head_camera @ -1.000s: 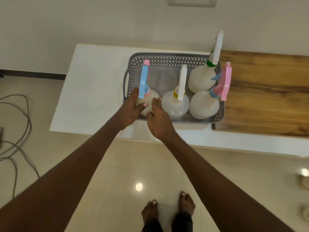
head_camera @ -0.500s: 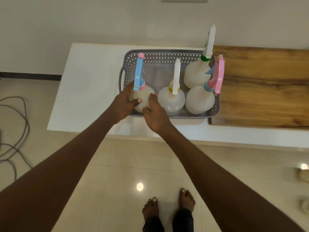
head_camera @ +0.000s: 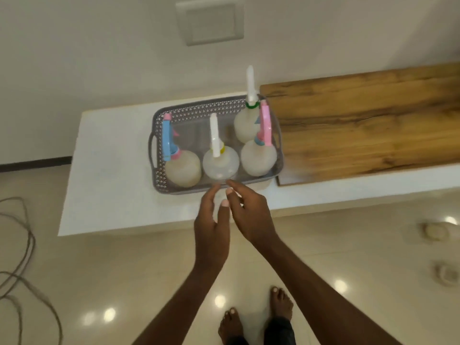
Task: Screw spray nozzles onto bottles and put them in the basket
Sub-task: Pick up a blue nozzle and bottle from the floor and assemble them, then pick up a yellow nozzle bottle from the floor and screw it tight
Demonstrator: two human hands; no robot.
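**A:** Where are your hands right now?

**B:** Your left hand (head_camera: 211, 227) and right hand (head_camera: 249, 215) hang side by side above the near edge of the white countertop (head_camera: 104, 183), just in front of the grey perforated plastic basket (head_camera: 159, 175). Both are empty. The fingers of each are loosely spread and slightly curled, touching nothing, and your right fingertips reach closest to the basket's near rim.

**A:** And the bottles?

**B:** Four round translucent bottles stand upright inside the basket, each with a spray nozzle on top. In the near row, from your left: the bottle with the blue nozzle and pink collar (head_camera: 183, 168), the bottle with the white nozzle and yellow collar (head_camera: 220, 163), and the bottle with the pink nozzle and blue collar (head_camera: 258, 158). Behind that last one stands the bottle with the white nozzle and green collar (head_camera: 245, 125), in the far right corner.

**A:** What else is around you?

**B:** A brown wooden board (head_camera: 361, 120) lies on the countertop just right of the basket. Grey cables (head_camera: 22, 257) loop on the glossy tiled floor (head_camera: 124, 270) at your left, and your bare feet (head_camera: 256, 317) show below.
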